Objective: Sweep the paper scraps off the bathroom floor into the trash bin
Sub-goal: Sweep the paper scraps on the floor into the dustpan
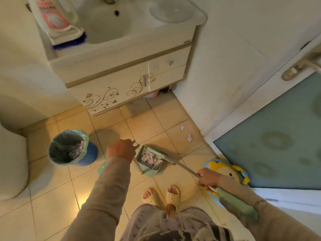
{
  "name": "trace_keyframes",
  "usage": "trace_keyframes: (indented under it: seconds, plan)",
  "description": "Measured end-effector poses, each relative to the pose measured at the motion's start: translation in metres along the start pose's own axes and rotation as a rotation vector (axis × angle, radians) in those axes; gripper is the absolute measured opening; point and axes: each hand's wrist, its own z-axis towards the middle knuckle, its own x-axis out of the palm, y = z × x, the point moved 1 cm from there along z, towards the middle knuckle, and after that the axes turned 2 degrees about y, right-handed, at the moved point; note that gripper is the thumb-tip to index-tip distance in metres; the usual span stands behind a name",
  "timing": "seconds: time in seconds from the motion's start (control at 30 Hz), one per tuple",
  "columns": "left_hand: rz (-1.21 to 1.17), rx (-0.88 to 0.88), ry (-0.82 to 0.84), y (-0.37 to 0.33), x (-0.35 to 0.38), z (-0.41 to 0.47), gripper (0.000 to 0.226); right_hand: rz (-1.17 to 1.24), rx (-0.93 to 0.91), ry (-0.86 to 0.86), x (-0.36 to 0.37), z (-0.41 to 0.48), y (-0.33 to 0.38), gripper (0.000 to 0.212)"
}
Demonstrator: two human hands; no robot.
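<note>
Paper scraps [150,159] fill the green dustpan [149,160] that sits on the tiled floor [52,197], just right of the left hand [121,150] and ahead of the right hand [207,178]. From the head camera, the left hand is closed around the top of the dustpan's upright handle [136,145]. The right hand is wrapped around the thin metal shaft of the broom [184,166], whose green head rests against the far right edge of the dustpan. Two loose scraps [189,137] lie on the tiles beyond the right hand, near the door frame. The trash bin [73,148], blue with a pale liner and already holding some paper, stands just left of the left hand. A cartoon-faced stool [225,169] sits just behind the right hand. Two feet in pale slippers [162,194] stand between the arms, below both hands.
</note>
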Motion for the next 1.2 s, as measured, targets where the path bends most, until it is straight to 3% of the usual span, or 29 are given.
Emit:
trace_keyframes:
  seconds: [0.07, 0.17, 0.3, 0.4, 0.47, 0.6, 0.7, 0.87, 1.0, 1.2]
  plan:
    - [-0.013, 0.014, -0.008, -0.003, -0.006, 0.006, 0.027, 0.077, -0.014, -0.010, -0.006, -0.011, -0.018, 0.023]
    - [0.015, 0.057, -0.030, -0.010, -0.015, 0.017, 0.026, 0.153, -0.030, -0.074, -0.013, -0.020, -0.041, 0.014]
    - [0.088, 0.126, -0.058, -0.018, -0.023, 0.025, 0.027, 0.146, -0.033, -0.195, -0.028, -0.023, -0.057, 0.031]
    - [0.129, 0.160, -0.049, -0.026, -0.023, 0.027, 0.026, 0.136, -0.001, -0.225, -0.049, -0.012, -0.059, 0.009]
    - [0.142, 0.178, -0.029, -0.033, -0.023, 0.028, 0.025, 0.100, 0.057, -0.255, -0.062, 0.000, -0.053, 0.006]
    - [0.167, 0.206, 0.015, -0.055, -0.024, 0.026, 0.024, 0.063, 0.172, -0.319, -0.082, 0.028, -0.030, 0.034]
    - [0.196, 0.205, 0.015, -0.068, -0.023, 0.026, 0.024, 0.078, 0.213, -0.350, -0.086, 0.047, -0.019, 0.037]
    - [0.220, 0.200, -0.004, -0.068, -0.024, 0.031, 0.024, 0.021, 0.234, -0.265, -0.059, 0.056, -0.016, 0.031]
    - [0.224, 0.208, -0.013, -0.068, -0.028, 0.038, 0.023, -0.005, 0.171, -0.209, -0.032, 0.036, -0.033, 0.035]
    - [0.209, 0.236, -0.022, -0.071, -0.029, 0.041, 0.022, 0.036, 0.062, -0.135, -0.037, 0.003, -0.072, 0.021]
